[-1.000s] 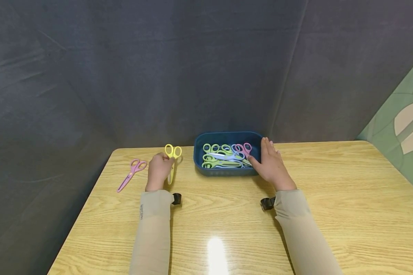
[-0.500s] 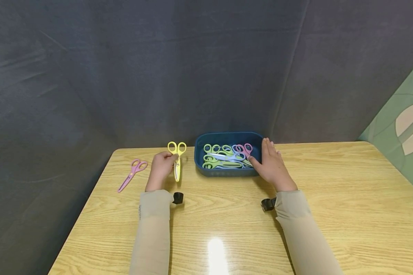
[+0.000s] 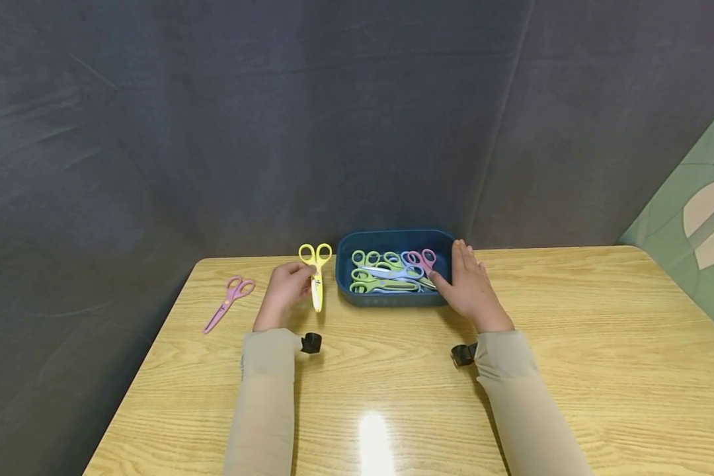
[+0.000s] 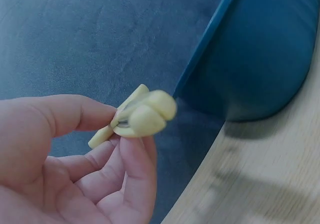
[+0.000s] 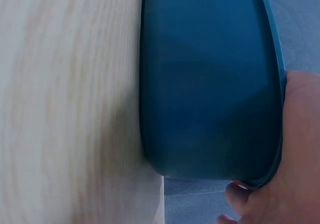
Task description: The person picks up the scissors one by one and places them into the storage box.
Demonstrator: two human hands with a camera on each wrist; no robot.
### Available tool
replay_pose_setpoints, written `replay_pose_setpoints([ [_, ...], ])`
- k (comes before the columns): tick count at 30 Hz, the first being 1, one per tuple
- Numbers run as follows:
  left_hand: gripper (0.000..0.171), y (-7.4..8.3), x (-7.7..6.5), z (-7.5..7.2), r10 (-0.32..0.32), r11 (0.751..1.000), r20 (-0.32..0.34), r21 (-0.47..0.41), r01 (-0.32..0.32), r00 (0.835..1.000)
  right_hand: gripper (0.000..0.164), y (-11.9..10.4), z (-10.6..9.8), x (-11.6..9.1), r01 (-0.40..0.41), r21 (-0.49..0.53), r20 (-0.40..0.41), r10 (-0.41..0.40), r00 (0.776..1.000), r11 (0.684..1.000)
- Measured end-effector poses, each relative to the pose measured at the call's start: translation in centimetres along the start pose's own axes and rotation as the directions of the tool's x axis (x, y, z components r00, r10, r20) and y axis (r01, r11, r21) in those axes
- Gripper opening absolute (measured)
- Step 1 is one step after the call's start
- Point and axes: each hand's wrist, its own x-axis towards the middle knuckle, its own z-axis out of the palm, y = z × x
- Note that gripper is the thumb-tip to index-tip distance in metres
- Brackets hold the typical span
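My left hand (image 3: 287, 289) pinches a pair of yellow scissors (image 3: 317, 281) between thumb and fingers, just left of the bin. Their finger loops point up and away, with the blades toward me. In the left wrist view, the yellow scissors (image 4: 142, 116) appear end-on, apart from the bin wall (image 4: 250, 59). The dark blue plastic bin (image 3: 393, 299) holds several green, blue and pink scissors (image 3: 387, 284). My right hand (image 3: 471, 287) holds the bin's right end, thumb over the rim and fingers along the outside. In the right wrist view, the bin (image 5: 210, 94) hides its contents.
A pair of pink scissors (image 3: 229, 301) lies on the wooden table (image 3: 357, 377) left of my left hand. Behind the table's far edge hangs a dark grey cloth (image 3: 333, 132). A green leaf-patterned surface (image 3: 696, 198) is at the right.
My left hand has lifted the yellow scissors and carried them right, closer to the bin. My right hand keeps its place on the bin.
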Motion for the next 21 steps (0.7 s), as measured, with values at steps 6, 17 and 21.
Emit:
replay_pose_setpoints([
  [6, 0.015, -0.2, 0.0, 0.1, -0.020, 0.992, 0.039, -0.122, 0.025, 0.999, 0.087, 0.0, 0.0, 0.0, -0.005, -0.005, 0.003, 0.005, 1.000, 1.000],
  [17, 0.020, -0.2, 0.1, 1.0, -0.012, 0.938, 0.203, -0.337, 0.081, 0.979, 0.087, 0.0, 0.0, 0.0, -0.001, -0.015, -0.006, 0.001, 1.000, 1.000],
  [21, 0.024, -0.1, -0.1, 1.6, 0.000, 0.926, 0.230, -0.366, 0.087, 0.973, 0.087, 0.0, 0.0, 0.0, 0.001, -0.012, -0.004, -0.001, 1.000, 1.000],
])
